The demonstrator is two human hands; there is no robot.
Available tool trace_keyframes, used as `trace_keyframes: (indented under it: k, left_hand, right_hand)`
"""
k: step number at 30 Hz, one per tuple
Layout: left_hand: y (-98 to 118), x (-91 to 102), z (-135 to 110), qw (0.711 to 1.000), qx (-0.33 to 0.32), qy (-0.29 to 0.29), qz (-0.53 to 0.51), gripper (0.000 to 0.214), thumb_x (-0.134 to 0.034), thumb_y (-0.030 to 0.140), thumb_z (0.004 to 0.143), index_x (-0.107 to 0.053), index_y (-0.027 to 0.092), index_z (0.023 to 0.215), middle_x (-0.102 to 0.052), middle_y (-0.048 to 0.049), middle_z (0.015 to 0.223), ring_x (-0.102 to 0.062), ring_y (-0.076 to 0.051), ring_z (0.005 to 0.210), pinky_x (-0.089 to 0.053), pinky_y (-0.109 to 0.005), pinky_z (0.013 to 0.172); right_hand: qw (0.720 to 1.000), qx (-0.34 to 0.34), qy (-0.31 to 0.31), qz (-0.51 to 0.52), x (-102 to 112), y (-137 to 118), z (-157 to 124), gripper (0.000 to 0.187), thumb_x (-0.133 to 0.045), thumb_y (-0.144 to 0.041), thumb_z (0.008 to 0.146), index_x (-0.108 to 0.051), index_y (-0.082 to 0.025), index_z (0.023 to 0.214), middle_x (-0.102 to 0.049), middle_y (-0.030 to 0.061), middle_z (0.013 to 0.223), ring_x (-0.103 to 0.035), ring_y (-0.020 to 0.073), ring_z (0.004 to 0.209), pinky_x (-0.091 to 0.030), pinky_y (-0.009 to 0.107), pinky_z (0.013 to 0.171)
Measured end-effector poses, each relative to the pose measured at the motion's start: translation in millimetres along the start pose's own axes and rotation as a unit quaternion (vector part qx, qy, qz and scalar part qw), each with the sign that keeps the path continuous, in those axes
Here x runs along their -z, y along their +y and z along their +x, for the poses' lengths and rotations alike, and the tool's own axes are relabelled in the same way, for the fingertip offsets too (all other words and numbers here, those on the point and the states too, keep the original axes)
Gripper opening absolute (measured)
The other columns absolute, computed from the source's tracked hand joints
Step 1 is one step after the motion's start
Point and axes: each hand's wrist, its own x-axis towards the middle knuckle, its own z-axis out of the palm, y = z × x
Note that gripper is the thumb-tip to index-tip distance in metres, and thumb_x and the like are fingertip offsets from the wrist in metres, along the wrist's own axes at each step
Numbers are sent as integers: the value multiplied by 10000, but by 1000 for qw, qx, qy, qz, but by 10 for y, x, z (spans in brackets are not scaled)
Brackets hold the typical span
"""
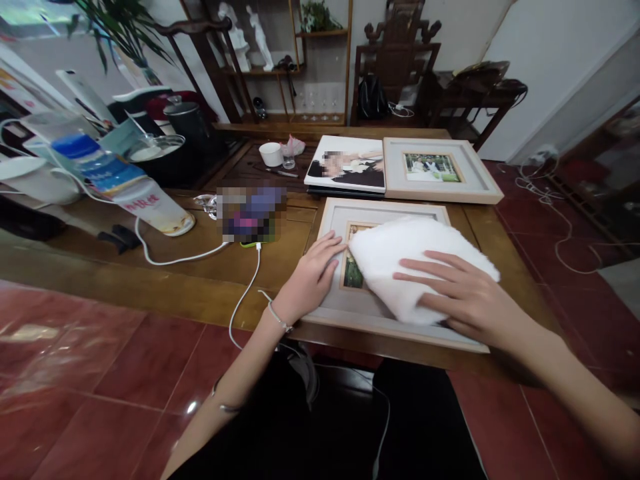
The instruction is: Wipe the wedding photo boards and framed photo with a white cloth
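Observation:
A light wood picture frame (331, 303) with a pale mat and a small photo lies flat at the near edge of the wooden table. My left hand (313, 277) rests on the left side of this frame, fingers stretched out and holding nothing. Over the frame's right half my right hand (463, 287) presses a fluffy white cloth (407, 247), its fingers spread over the top and the lower ones sunk into the fabric. The cloth hides most of the photo.
Behind lie a second framed photo (435, 167) and a photo panel (345, 163). Further left are a phone (253, 213) on a white cable (245, 293), a tilted plastic bottle (135, 190), a white cup (271, 155) and a dark pot (187, 123). The table (520, 267) ends at the right.

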Motion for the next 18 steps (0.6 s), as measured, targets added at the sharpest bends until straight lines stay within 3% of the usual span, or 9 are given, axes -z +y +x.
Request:
trace_keyframes:
  k: [3,6,12,16,18]
  left_hand:
    - [0,-2,-1,1000,1,1,-4,329,-419,150,963,-574,154,1253,-574,-146,1346,-419,-253,1370,-360,-533,1126]
    - [4,3,4,1000,8,-7,-2,329,-420,157,963,-576,142,1252,-569,-158,1350,-414,-258,1373,-352,-530,1130]
    - [59,22,4,999,36,4,-12,337,-424,157,955,-576,170,1255,-501,-140,1419,-408,-242,1375,-324,-490,1148]
    - [94,-1,-2,988,115,81,-57,444,-522,171,901,-497,194,1344,-338,-130,1532,-287,-259,1438,-255,-482,1172]
    - [108,-1,4,961,193,124,-152,560,-592,200,860,-428,193,1396,-355,-142,1521,-342,-271,1410,-305,-461,1147]
  right_hand:
    - [994,-63,70,-49,92,5,-238,262,-487,-23,825,-594,-246,911,-622,61,1303,-451,270,1320,-389,538,1067]
    - [980,-150,81,-99,42,-15,-437,315,-478,18,794,-593,-245,925,-605,80,1321,-439,292,1326,-392,538,1069]
    - [955,-235,174,-41,-197,-175,-559,434,-417,54,702,-596,-222,984,-645,90,1239,-485,287,1291,-429,550,1054]
    - [928,-285,239,5,-284,-274,-577,429,-425,57,689,-604,-226,958,-619,83,1283,-517,285,1261,-430,543,1060]
    - [924,-292,244,13,-309,-281,-590,430,-425,45,683,-612,-233,952,-637,66,1256,-516,287,1263,-420,551,1067]
